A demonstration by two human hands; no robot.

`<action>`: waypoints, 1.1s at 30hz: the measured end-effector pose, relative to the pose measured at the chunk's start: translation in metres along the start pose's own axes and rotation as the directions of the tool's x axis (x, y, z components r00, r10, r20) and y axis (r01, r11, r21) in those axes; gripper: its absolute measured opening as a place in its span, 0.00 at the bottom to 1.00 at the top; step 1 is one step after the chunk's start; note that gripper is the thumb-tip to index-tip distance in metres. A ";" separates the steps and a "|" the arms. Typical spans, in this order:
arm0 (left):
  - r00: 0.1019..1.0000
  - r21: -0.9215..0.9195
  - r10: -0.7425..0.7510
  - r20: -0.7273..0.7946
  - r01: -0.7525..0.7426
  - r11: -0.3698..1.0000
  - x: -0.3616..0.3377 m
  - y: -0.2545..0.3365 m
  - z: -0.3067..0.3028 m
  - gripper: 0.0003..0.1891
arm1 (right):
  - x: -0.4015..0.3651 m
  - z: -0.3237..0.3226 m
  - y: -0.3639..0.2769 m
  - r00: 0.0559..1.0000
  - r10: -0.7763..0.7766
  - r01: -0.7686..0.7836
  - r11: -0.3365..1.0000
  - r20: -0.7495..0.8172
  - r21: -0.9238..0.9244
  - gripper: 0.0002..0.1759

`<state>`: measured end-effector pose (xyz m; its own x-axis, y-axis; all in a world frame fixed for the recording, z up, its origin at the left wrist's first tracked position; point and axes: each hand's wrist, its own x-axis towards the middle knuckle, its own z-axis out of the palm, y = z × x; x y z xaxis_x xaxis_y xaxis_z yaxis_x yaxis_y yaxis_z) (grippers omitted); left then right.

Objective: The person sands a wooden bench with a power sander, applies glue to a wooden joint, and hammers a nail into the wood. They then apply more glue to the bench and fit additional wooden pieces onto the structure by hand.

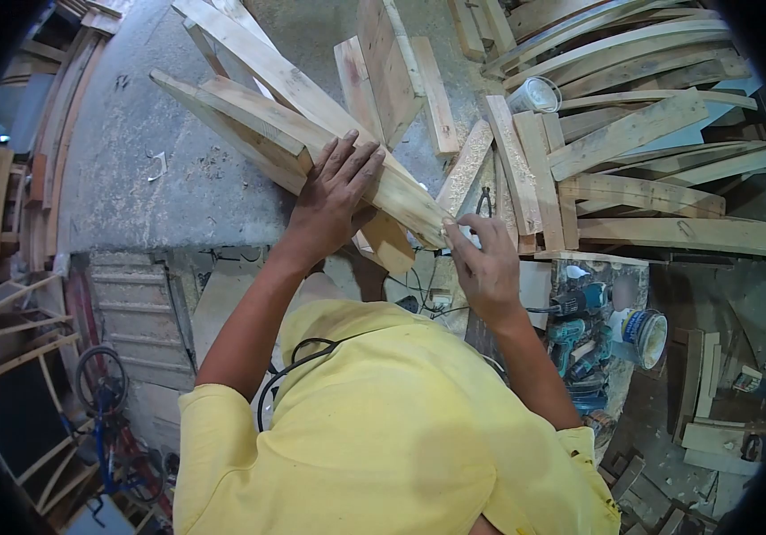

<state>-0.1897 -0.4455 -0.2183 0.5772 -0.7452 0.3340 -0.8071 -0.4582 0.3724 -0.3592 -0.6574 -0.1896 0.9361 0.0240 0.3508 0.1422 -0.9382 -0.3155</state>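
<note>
Your grey counter [133, 205] stretches away in front of you, dusted with sawdust, and a small white scrap [159, 167] lies on its left part. The joined wooden boards [262, 67] slant across its near edge, one end reaching out toward your body. Your left hand [329, 189] lies over the upper board, fingers slightly parted on the wood; you can't tell from this angle whether it grips. Your right hand [483, 260] is at the near end of that board, thumb and forefinger drawn close together and touching it; whether anything is pinched between them can't be told.

Beyond the joined boards, a wide plank [392, 76] stands tilted between shorter pieces. To your right, a sawdust-covered board [466, 168] lies near a dark hand tool [485, 201], and a white tub [536, 94] sits by a big pile of curved wooden pieces [641, 58].

Lower on your right, teal power tools [570, 334] crowd a stand next to a labelled bucket [646, 337], with wood offcuts [637, 481] scattered on the floor below. On your left, long timbers [71, 125] lean beside the counter, and lower down you have a bicycle [106, 401] near a ribbed panel [133, 308].
</note>
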 end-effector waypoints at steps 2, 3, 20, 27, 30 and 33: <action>1.000 0.000 -0.001 0.004 0.001 1.000 0.000 0.000 0.000 0.45 | -0.007 0.003 -0.008 1.000 0.011 -0.012 0.999 -0.012 -0.046 0.21; 1.000 0.001 -0.001 0.002 0.001 1.000 0.000 0.000 0.000 0.45 | -0.010 0.005 -0.011 0.999 0.023 -0.025 0.996 -0.025 -0.091 0.22; 1.000 0.023 -0.010 -0.002 0.010 1.000 0.000 0.003 0.000 0.45 | -0.041 0.023 -0.006 0.991 0.134 -0.135 0.972 -0.020 -0.194 0.37; 1.000 0.014 -0.015 0.005 0.015 1.000 0.001 0.003 0.000 0.45 | -0.038 0.023 -0.007 0.993 0.121 -0.117 0.966 0.000 -0.231 0.36; 1.000 0.014 -0.016 0.011 0.016 1.000 0.001 0.004 0.000 0.45 | -0.032 0.020 -0.012 0.995 0.093 -0.083 0.962 0.027 -0.260 0.35; 1.000 0.048 -0.012 0.016 0.012 0.999 0.002 0.005 0.001 0.43 | -0.033 0.023 -0.015 0.996 0.072 -0.053 0.961 0.061 -0.271 0.35</action>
<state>-0.1926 -0.4489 -0.2165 0.5851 -0.7470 0.3157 -0.8053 -0.4894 0.3346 -0.3853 -0.6363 -0.2167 0.9618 -0.0230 0.2728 -0.0003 -0.9965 -0.0831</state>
